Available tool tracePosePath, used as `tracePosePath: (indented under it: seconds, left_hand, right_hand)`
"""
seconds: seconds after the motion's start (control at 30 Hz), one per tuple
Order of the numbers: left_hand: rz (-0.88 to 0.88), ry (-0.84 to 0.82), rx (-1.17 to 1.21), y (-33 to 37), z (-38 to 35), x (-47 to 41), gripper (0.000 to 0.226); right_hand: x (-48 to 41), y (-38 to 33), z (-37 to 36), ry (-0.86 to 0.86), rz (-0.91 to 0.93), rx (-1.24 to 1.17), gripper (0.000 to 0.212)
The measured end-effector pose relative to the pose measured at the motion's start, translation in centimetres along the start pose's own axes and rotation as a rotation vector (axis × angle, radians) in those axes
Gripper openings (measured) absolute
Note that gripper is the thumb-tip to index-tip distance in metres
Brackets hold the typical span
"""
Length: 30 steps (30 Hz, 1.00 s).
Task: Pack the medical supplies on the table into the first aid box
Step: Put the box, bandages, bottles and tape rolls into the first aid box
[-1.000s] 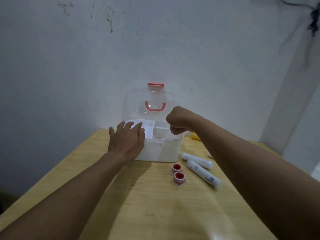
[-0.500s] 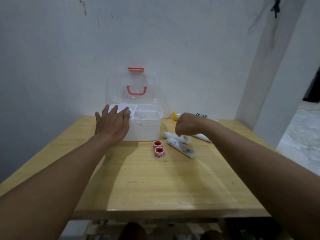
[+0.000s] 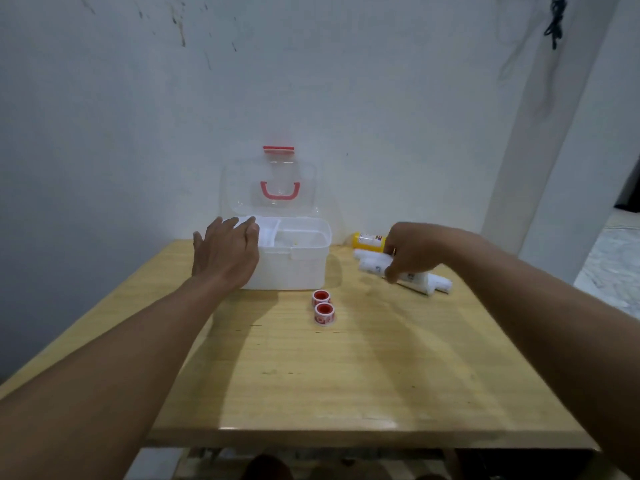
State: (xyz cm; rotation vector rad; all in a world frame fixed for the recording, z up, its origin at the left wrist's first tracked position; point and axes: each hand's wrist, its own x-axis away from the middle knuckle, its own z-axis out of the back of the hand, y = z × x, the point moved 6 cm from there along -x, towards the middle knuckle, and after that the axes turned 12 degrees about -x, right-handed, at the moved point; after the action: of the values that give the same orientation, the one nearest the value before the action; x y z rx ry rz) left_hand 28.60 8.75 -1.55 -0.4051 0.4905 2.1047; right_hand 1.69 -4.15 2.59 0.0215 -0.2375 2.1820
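The white first aid box [image 3: 304, 268] stands at the table's far side, its clear lid [image 3: 242, 188] with red handle raised against the wall. My left hand [image 3: 225, 254] rests flat on the box's left rim, fingers spread. To the right of the box, my right hand [image 3: 412, 249] closes around two white bandage rolls [image 3: 372, 263] lying on the table; their far ends stick out past the hand. A yellow bottle [image 3: 367, 240] lies behind them by the wall. Two small red-and-white tape rolls [image 3: 323, 308] sit in front of the box.
The wooden table [image 3: 346, 375] ends at a near edge low in the view. A white wall runs behind the box, with a pillar and doorway at the right.
My right hand left the box, crossed to the right and closed on the bandage rolls, shifting them rightward. The camera view pulled back. My left hand stayed on the box.
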Motion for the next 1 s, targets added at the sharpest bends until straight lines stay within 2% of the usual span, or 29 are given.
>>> tracePosePath:
  seconds: [0.23,0.43,0.77,0.87,1.0]
  left_hand:
    - [-0.004,-0.078,-0.024,-0.7,-0.8,-0.2,0.055]
    - [0.007,-0.059,-0.02,-0.8,-1.0,-0.2,0.054]
    - [0.023,-0.05,-0.004,-0.8,-1.1,-0.2,0.053]
    - [0.028,-0.044,0.007,-0.9,-1.0,-0.2,0.052]
    - [0.024,-0.031,0.01,-0.7,-0.9,-0.1,0.051]
  right_hand:
    - [0.0,-3.6,7.1,0.087,0.12,-0.035,0.042]
    - [-3.1,-8.6,5.7,-0.052,0.16,0.008,0.05]
    - [-5.3,-14.6,3.4,-0.14,0.241,0.345,0.055]
    - [-6.0,-15.3,2.8,-0.167,0.241,0.265,0.056]
    - [-8.1,-15.2,1.7,-0.181,0.19,0.04,0.051]
